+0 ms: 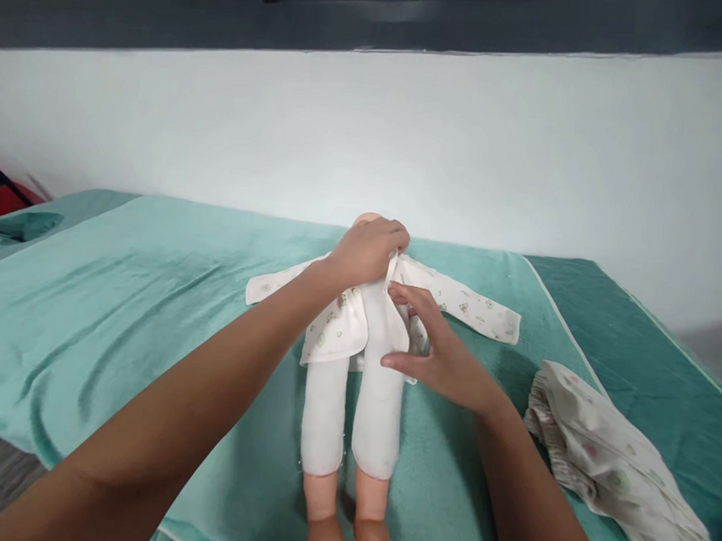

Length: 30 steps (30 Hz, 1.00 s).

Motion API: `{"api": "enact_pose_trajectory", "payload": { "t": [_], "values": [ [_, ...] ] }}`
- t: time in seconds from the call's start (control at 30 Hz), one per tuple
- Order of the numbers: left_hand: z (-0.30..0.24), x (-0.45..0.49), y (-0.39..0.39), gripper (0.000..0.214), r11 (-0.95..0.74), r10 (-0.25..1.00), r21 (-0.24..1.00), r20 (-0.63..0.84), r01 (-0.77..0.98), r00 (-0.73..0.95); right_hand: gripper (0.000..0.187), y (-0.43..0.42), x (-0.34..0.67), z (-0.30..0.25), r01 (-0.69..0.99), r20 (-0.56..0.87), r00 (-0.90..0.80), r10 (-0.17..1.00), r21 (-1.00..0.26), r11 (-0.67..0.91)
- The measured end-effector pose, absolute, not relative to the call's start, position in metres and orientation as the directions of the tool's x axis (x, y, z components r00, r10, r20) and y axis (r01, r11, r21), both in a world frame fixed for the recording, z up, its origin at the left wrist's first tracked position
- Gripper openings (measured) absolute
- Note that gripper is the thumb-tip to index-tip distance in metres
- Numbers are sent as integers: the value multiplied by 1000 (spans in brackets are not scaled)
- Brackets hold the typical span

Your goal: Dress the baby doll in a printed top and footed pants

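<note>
A baby doll (347,412) lies on its back on a teal towel (158,311), feet towards me, with white cloth legs and bare plastic feet. A white printed baby shirt (460,301) lies spread open under it, sleeves out to both sides. My left hand (367,251) is closed on the shirt's edge at the doll's neck, covering most of the head. My right hand (435,348) rests on the doll's right side, fingers pinching the shirt's front panel near the chest.
A crumpled printed garment (609,457) lies on the towel at the right. A darker green cover (643,343) shows beyond the towel's right edge. A white wall runs behind. Something red and black (2,195) sits at far left.
</note>
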<state>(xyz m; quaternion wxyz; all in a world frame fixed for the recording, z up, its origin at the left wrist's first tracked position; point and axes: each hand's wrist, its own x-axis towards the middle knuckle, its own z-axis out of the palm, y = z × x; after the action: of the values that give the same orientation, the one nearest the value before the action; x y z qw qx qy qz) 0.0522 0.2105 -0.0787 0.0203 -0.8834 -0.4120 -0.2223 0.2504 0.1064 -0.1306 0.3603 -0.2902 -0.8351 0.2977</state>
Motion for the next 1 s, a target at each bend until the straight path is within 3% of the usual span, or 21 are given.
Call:
{"api": "enact_pose_trajectory", "payload": {
  "t": [0.07, 0.13, 0.23, 0.33, 0.5, 0.6, 0.7, 0.8, 1.0],
  "values": [
    [-79, 47, 212, 29, -564, 765, 116, 448, 818, 463, 90, 108, 260, -129, 322, 385, -607, 695, -681, 658],
    [-82, 43, 211, 28, -464, 811, 133, 461, 876, 360, 85, 110, 269, -130, 393, 343, -601, 722, -659, 641],
    [-89, 38, 206, 26, -352, 868, 233, 444, 906, 223, 58, 113, 278, -133, 474, 272, -567, 777, -664, 578],
    [-97, 37, 203, 23, -319, 898, 409, 420, 855, 134, 36, 114, 276, -132, 515, 249, -546, 800, -653, 555],
    [-104, 39, 204, 22, -287, 916, 657, 400, 697, 0, 22, 107, 267, -117, 326, 350, -594, 724, -718, 615],
    [-105, 39, 201, 21, -264, 925, 733, 377, 627, -52, 4, 103, 269, -108, 236, 272, -643, 716, -819, 524],
    [-105, 39, 196, 20, -293, 932, 833, 358, 469, -55, 17, 104, 271, -107, 261, 139, -673, 726, -875, 408],
    [-106, 40, 194, 27, -296, 942, 884, 334, 363, -45, 28, 106, 268, -109, 312, 124, -607, 785, -871, 379],
    [-110, 49, 209, 36, -264, 946, 919, 306, 292, -108, 24, 111, 272, -115, 446, -29, -618, 785, -836, 320]
  ]
}}
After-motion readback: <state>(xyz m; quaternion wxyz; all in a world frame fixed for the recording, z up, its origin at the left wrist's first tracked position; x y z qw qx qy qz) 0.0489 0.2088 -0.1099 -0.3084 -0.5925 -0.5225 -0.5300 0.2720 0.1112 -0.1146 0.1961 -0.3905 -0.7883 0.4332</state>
